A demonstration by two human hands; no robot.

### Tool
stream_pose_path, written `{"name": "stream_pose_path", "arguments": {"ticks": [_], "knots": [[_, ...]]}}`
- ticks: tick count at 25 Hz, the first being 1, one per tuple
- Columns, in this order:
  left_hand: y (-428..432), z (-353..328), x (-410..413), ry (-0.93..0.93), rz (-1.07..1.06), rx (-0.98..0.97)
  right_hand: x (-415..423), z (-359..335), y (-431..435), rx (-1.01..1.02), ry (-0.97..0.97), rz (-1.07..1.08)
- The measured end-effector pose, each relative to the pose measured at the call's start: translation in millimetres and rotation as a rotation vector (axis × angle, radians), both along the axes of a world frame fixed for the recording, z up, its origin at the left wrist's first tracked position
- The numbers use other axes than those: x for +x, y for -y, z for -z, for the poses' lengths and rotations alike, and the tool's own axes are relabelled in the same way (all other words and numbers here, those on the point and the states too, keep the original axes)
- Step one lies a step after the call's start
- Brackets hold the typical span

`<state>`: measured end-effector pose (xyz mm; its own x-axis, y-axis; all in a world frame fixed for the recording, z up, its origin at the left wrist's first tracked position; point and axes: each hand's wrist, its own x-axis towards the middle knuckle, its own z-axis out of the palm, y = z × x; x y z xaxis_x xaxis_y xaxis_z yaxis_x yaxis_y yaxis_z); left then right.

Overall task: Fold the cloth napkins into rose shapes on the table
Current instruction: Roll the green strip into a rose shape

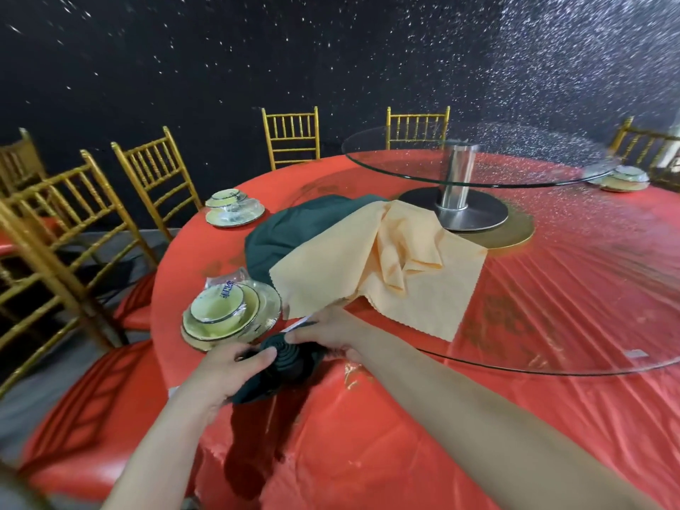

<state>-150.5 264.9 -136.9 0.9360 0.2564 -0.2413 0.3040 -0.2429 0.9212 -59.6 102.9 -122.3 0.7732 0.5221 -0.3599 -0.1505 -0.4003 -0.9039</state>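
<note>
Two sets of fingers (265, 353) close narrowly on a dark green napkin (285, 358) wound into a tight spiral. The left hand (232, 369) cups the coil from the near left with the thumb laid on its outer turn. The right hand (327, 334) pinches the far rim from above. The likeliest fault at this stage is judged to be unwinding: if either pinch slackens before the loose end is tucked, the concentric turns would spring apart and the rose would collapse. A second risk is that the hanging tail, which droops below the left palm over the table's edge, drags the coil off centre. The napkin sits directly between the two hands, touching both, at the near edge of the red-clothed table (404, 417); whether its base rests on the table or is held just above cannot be told. Just beside the left hand, on its far side, stands a wrapped dish stack (224, 314), near enough to be knocked by a sideways move. Beyond the right hand a peach napkin (404, 288) lies open and rumpled, overlapping a second dark green cloth (290, 230). Farther off rise a glass turntable (404, 167) and gold chairs (154, 178).
</note>
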Motion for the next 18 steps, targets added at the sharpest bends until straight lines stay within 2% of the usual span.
{"name": "stream_pose_path", "arguments": {"ticks": [3, 7, 12, 14, 18], "knots": [[-4, 9, 0, 0.003, -0.058, 0.210, 0, 1, -3, -0.076, 0.057, -0.009], [2, 9, 0, 0.023, -0.101, 0.190, 3, -2, -1, -0.097, 0.046, -0.023], [10, 6, -6, 0.213, 0.031, 0.556, 5, 1, 0, -0.093, 0.044, -0.020], [12, 7, -8, 0.204, 0.033, 0.583, 5, 5, 2, -0.076, 0.049, -0.024], [13, 17, -10, 0.230, 0.005, 0.496, 5, 11, 2, -0.063, 0.076, -0.009]]}}
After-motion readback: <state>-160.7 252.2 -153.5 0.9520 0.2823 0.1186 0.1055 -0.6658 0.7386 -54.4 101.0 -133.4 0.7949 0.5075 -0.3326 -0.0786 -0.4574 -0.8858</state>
